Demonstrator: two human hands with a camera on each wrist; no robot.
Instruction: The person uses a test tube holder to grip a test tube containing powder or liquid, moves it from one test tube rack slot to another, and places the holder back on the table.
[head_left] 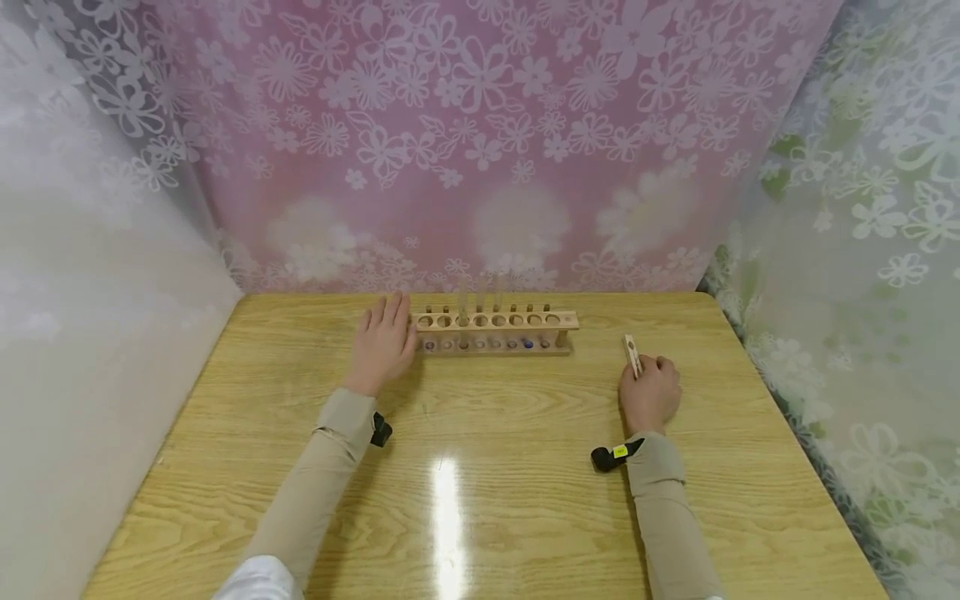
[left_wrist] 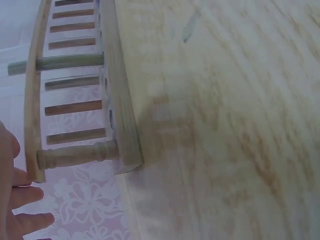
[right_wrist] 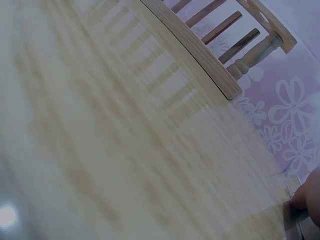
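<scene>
A wooden test tube rack [head_left: 495, 351] stands near the table's back edge, with a row of round holes along its top bar. A few clear glass test tubes [head_left: 462, 302] rise from it; in the left wrist view a greenish test tube [left_wrist: 70, 61] passes through the top bar. My left hand [head_left: 382, 346] is at the rack's left end, fingers stretched out and thumb alongside the end of the top bar. Well to the right of the rack, my right hand [head_left: 651, 393] grips a small wooden test tube clamp [head_left: 632, 353], its far end pointing away from me.
The wood-grain table [head_left: 510, 517] reflects a bright streak of light. A pink floral curtain [head_left: 480, 167] hangs behind it, with pale sheets [head_left: 97, 292] at the left and a floral one [head_left: 862, 275] at the right.
</scene>
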